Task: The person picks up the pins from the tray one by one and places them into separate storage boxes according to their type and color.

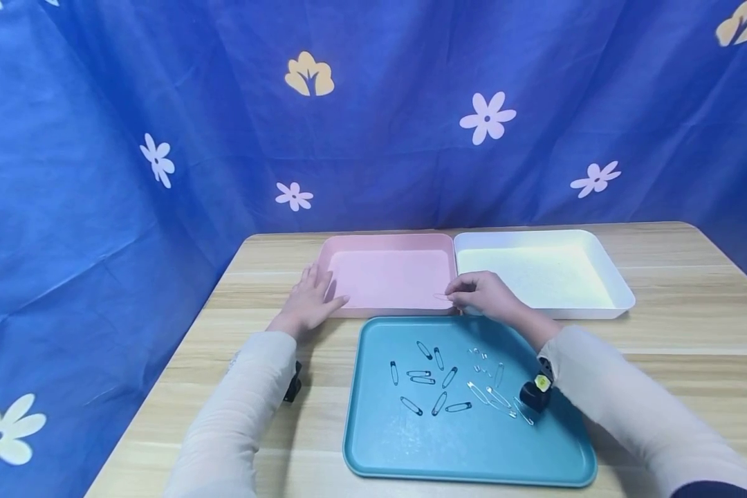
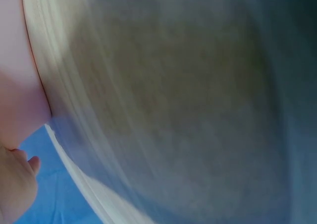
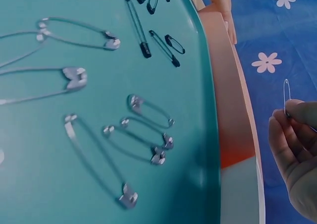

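While the left hand (image 1: 311, 296) lies flat, fingers relaxed, at the pink tray (image 1: 348, 243) corner | teal tray (image 1: 380, 443) holds loose pins | right hand (image 1: 482, 294) pinches a safety pin (image 3: 286, 92), jutting past its fingertips over the pink tray's near edge.

Pink tray (image 1: 389, 277) interior open; raised rim, hands flank front edge.

- Two shallow trays (image 1: 389, 242) (image 1: 604, 266) are set side by side at the back of the counter (image 1: 691, 332).
- A larger tray (image 1: 380, 449) is placed before them.
- Safety pins (image 1: 438, 402) are scattered in it.
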Action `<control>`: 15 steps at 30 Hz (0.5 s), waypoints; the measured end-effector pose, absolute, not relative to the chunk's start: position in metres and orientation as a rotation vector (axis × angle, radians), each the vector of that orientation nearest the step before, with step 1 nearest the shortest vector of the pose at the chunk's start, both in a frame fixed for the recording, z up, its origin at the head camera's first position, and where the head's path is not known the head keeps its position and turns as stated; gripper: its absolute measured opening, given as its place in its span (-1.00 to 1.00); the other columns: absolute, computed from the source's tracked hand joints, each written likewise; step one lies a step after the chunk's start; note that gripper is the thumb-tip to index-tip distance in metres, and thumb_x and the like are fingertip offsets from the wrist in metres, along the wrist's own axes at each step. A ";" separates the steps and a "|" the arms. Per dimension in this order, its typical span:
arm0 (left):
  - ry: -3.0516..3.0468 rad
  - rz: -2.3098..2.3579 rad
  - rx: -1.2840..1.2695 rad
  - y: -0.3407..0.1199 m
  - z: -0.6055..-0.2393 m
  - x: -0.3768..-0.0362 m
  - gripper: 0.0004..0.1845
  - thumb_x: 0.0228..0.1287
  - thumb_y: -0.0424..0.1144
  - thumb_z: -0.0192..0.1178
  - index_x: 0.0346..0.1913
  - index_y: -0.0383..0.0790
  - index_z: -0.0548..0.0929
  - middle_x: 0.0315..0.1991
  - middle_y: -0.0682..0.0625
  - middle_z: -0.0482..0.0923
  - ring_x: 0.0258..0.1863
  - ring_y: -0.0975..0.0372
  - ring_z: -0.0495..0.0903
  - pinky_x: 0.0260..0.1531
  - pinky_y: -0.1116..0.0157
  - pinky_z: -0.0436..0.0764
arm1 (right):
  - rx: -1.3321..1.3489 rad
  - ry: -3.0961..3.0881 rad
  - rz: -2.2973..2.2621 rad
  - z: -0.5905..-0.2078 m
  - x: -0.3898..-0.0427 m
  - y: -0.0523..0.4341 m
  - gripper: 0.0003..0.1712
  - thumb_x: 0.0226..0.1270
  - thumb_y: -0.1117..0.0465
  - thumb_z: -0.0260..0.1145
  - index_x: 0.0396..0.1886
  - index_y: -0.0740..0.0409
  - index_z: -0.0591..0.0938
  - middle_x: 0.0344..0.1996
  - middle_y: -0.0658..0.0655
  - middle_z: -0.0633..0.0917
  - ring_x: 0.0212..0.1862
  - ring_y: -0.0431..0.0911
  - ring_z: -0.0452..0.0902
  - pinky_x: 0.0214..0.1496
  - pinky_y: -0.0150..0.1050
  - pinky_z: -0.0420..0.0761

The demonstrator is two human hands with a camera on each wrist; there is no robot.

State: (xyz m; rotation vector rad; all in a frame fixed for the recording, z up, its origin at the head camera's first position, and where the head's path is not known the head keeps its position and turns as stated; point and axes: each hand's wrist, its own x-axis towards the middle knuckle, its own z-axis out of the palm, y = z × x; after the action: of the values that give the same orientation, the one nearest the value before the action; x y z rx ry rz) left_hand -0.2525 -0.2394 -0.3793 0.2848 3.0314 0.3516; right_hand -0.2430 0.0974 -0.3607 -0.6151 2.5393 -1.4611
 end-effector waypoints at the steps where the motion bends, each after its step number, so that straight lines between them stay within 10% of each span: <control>1: 3.030 0.350 0.285 -0.240 -0.379 -0.252 -0.14 0.12 0.31 -0.27 0.32 -0.24 -0.04 0.31 -0.28 -0.38 0.26 -0.09 -0.36 0.15 -0.07 -0.13 | -0.599 2.533 -1.464 -0.361 -0.244 0.095 -0.85 0.11 0.31 0.20 -0.32 0.27 0.61 -0.43 0.19 0.63 -0.42 -0.02 0.52 -0.28 -0.19 0.51; 15: 3.033 0.345 0.284 -0.238 -0.378 -0.251 -0.16 0.12 0.30 -0.25 0.32 -0.23 -0.01 0.31 -0.28 -0.37 0.26 -0.09 -0.34 0.14 -0.06 -0.08 | -0.453 2.478 -1.515 -0.362 -0.265 0.064 -0.86 0.12 0.31 0.20 -0.31 0.24 0.60 -0.34 0.14 0.60 -0.34 -0.06 0.56 -0.31 -0.18 0.56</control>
State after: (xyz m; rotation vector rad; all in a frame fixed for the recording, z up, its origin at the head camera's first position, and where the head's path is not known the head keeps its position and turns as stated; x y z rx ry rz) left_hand -0.2511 -0.2383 -0.3784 0.2840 3.0333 0.3447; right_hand -0.2646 0.0644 -0.3621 -0.4527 2.4781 -1.5153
